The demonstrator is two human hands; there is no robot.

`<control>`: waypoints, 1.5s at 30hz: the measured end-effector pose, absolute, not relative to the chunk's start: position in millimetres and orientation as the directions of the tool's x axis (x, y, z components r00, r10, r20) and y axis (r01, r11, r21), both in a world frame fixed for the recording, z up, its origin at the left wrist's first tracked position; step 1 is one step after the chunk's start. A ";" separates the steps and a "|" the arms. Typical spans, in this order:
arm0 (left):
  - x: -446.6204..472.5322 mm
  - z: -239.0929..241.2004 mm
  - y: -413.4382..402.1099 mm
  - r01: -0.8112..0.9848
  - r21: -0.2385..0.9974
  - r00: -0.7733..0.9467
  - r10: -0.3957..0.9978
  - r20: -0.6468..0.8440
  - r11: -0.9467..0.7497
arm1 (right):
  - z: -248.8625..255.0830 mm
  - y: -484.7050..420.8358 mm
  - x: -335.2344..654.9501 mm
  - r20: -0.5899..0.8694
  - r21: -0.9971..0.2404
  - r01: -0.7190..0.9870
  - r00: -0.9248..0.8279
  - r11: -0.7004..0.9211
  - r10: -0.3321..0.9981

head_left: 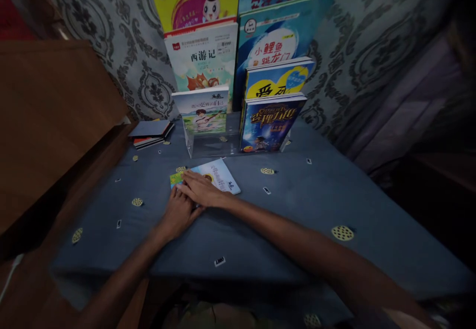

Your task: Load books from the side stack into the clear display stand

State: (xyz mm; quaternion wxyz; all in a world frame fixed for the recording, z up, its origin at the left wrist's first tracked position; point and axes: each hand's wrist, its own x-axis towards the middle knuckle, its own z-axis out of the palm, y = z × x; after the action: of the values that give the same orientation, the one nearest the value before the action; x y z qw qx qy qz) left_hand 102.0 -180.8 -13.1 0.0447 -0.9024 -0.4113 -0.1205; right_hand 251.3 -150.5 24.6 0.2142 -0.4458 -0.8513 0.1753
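On the pineapple-print tablecloth (pixel 305 200), before the clear book rack (pixel 211 146), we see a pale-blue paperback (pixel 220 171) lying flat under our outstretched right hand (pixel 201 190); at its near-left corner, our left hand (pixel 180 215) touches the right, its grip unclear to us.

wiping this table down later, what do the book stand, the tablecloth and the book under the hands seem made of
Book stand: probably clear plastic such as acrylic; it is see-through, with pale, shiny edges.
Tablecloth: likely matte fabric, printed with pineapples; it drapes over the near side.
Flat book: apparently paper with a smooth, printed card cover; too dim to tell whether it is laminated.
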 end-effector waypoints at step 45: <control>101.9 51.7 -195.7 0.933 -0.229 0.265 0.961 -0.081 -0.277 | -26.2 -149.8 377.0 0.326 -0.474 0.733 -0.368 0.488 0.871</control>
State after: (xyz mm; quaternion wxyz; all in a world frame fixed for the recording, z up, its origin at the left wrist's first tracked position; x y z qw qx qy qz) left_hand 101.9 -195.7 51.7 0.0677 -0.7925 -0.5974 0.1023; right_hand 377.0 -149.8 -26.2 0.2745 -0.4903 -0.8176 0.1255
